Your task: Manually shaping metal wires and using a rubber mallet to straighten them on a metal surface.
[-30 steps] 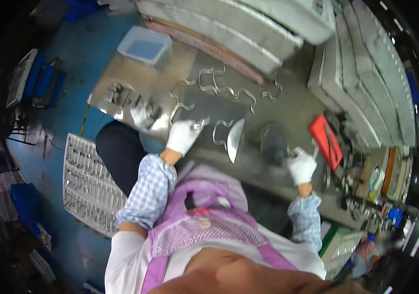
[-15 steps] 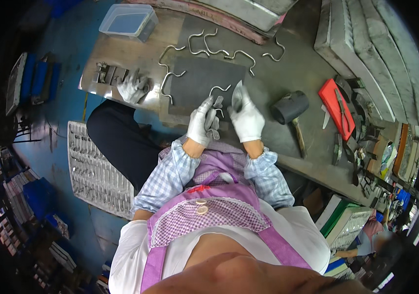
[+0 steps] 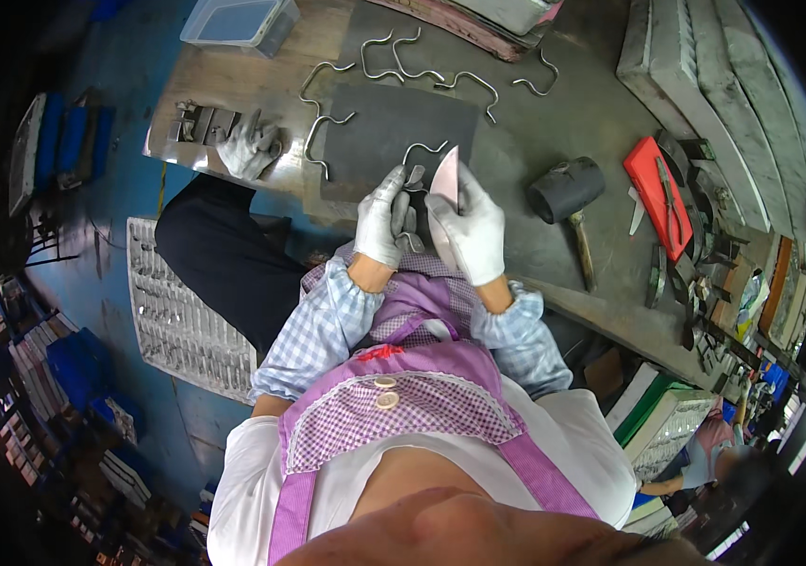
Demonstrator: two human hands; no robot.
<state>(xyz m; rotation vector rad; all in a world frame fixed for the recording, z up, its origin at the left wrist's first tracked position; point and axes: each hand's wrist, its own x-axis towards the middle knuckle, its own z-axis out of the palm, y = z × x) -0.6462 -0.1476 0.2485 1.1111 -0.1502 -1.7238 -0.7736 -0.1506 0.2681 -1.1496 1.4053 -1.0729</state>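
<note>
My right hand point(image 3: 472, 234), in a white glove, pinches a thin, shiny, pointed piece point(image 3: 447, 177) with one curved edge. Its tip points away from me and its face looks pinkish. Close beside it, my left hand point(image 3: 380, 222) has its fingers curled in, the glove's grey fingertips toward the right hand. Whatever lies within those fingers is hidden. Just beyond them an S-bent metal rod point(image 3: 424, 146) appears over the dark mat point(image 3: 393, 118), partly covered by the hand. Several similar bent rods point(image 3: 473, 80) lie around the mat's far and left sides.
A black mallet point(image 3: 568, 189) with a wooden handle lies to the right, then pliers on a red tray point(image 3: 650, 189). At the left are a loose grey glove point(image 3: 247, 149), a metal fixture point(image 3: 203, 124) and a clear plastic box point(image 3: 242, 24). Grey slabs point(image 3: 695, 94) stand far right.
My right hand has turned the shiny piece so its broad face shows, and has come closer to my left hand. The table has shifted slightly up in view.
</note>
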